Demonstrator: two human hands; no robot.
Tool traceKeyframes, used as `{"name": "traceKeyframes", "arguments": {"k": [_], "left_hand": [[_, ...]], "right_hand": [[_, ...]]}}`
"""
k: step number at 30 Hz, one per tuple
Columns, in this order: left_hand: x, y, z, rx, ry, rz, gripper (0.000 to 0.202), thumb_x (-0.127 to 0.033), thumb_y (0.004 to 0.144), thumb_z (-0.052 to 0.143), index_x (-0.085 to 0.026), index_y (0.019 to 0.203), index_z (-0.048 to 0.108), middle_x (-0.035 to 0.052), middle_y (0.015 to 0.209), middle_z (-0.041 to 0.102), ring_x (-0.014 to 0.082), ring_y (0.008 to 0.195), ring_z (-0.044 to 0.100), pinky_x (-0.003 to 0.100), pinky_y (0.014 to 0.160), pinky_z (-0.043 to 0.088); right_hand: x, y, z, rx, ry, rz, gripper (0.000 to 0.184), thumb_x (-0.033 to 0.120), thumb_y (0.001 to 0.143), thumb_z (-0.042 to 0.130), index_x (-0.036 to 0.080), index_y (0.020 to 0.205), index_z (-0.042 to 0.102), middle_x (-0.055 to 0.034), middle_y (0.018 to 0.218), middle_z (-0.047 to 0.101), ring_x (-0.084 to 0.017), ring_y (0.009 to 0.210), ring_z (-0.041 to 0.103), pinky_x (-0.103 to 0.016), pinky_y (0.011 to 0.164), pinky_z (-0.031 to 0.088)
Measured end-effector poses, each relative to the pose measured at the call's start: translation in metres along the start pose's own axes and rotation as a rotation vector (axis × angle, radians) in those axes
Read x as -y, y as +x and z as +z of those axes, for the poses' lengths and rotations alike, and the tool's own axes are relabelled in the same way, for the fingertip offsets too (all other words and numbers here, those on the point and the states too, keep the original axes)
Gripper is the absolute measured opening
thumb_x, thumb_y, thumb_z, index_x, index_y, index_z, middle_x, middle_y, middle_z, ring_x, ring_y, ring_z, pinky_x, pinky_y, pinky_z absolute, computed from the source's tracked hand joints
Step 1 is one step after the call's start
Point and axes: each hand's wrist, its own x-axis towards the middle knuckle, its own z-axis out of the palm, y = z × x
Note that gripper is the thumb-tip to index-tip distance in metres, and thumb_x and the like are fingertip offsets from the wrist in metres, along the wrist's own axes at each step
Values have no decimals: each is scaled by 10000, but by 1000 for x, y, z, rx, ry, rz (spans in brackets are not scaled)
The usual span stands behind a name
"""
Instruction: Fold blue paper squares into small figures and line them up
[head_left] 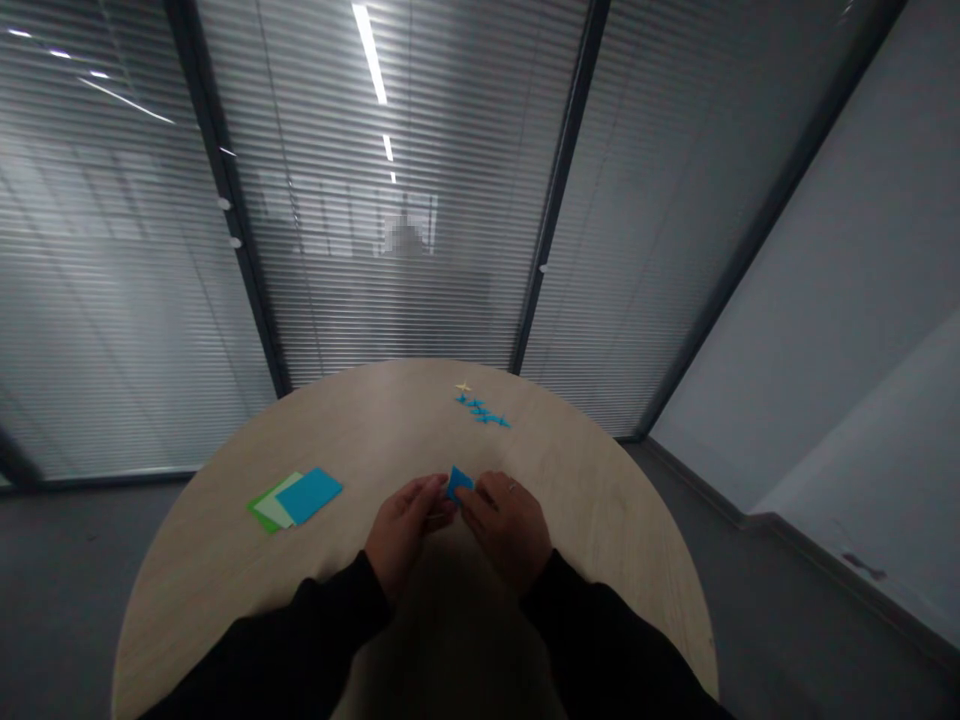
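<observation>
A small blue piece of folded paper [458, 481] sits between my two hands above the round wooden table [360, 430]. My left hand [406, 527] pinches its left edge with thumb and fingers closed. My right hand [510, 525], a ring on one finger, grips the paper's right side, fingers curled. Both black sleeves reach in from the bottom of the view.
A fanned stack of blue and green paper sheets [295, 498] lies on the table to the left. Several small folded blue paper figures [484, 411] and a pale yellow one [463, 387] lie in a row at the far side. Glass walls with blinds stand behind.
</observation>
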Motion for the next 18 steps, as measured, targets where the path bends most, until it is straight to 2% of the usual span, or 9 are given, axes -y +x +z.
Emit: {"name": "traceKeyframes", "arguments": {"k": [5, 9, 13, 16, 18], "left_hand": [[4, 1, -2, 5, -71, -40, 463, -387, 682, 875, -137, 1026, 691, 69, 894, 744, 155, 775, 686, 286, 758, 546], [5, 3, -5, -7, -85, -49, 425, -350, 671, 884, -136, 979, 683, 63, 856, 739, 165, 784, 698, 293, 765, 559], [6, 3, -7, -8, -51, -52, 405, -350, 671, 877, -144, 953, 672, 64, 844, 751, 155, 707, 697, 278, 691, 552], [6, 2, -7, -6, 23, -2, 373, -349, 687, 857, -149, 939, 670, 65, 840, 758, 144, 675, 682, 256, 644, 524], [6, 1, -6, -18, 85, 40, 329, -329, 700, 838, -153, 918, 667, 61, 821, 757, 149, 682, 680, 257, 647, 515]], "right_hand": [[-4, -2, 0, -22, 79, -178, 207, 130, 957, 549, 209, 1075, 698, -90, 959, 711, -236, 873, 602, -367, 786, 458], [-3, 1, -2, 0, 165, -193, 269, 135, 938, 530, 201, 1154, 677, -107, 1067, 716, -250, 963, 621, -410, 878, 480], [-1, 1, -2, -30, 344, -67, 216, 227, 914, 564, 205, 1101, 669, -104, 1067, 708, -252, 971, 623, -411, 878, 498], [3, 0, 4, -73, 469, 145, 173, 317, 905, 600, 205, 1030, 642, -98, 992, 704, -248, 921, 636, -389, 829, 509], [8, -1, 10, -110, 521, 321, 280, 338, 835, 666, 203, 1072, 605, -96, 983, 693, -241, 858, 639, -372, 779, 515]]}}
